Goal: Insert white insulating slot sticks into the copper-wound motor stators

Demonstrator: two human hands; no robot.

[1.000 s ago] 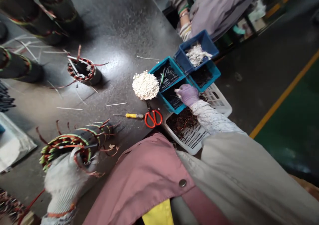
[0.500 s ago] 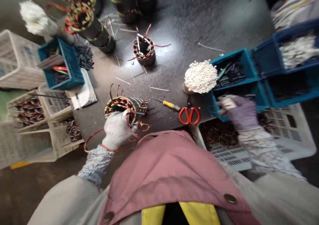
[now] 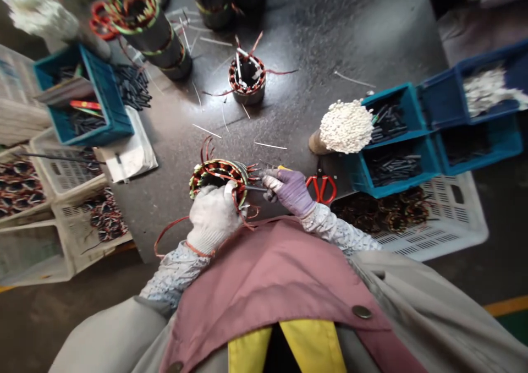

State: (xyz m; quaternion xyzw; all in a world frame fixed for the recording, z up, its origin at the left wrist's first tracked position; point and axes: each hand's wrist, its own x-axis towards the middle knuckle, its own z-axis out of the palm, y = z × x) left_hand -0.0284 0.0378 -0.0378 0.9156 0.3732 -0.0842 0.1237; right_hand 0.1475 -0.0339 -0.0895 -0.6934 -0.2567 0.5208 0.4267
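Observation:
My left hand [image 3: 215, 214], in a white knit glove, is closed on the near rim of a motor stator [image 3: 220, 169] lying tilted on the table, its copper windings facing up. Red-brown lead wires stick out around it, and one loops past my left wrist. My right hand [image 3: 291, 188], in a purple glove with grey fingertips, pinches a short black sleeve tube [image 3: 256, 188] at the stator's right side, close to the lead ends. Partly hidden behind the right hand is a yellow-handled screwdriver [image 3: 284, 168]. Red-handled scissors [image 3: 327, 188] lie just right of it.
Another stator [image 3: 247, 81] stands farther back, with stacked stators [image 3: 154, 37] to its left. At right are a bundle of white sticks [image 3: 346, 126], a blue bin of black tubes [image 3: 396, 169] and a white crate [image 3: 457, 219]. A teal bin [image 3: 119, 106] stands at left.
My right hand has come from the blue bin of black tubes leftward to the stator. The left hand keeps its hold on the stator. The whole view has shifted slightly.

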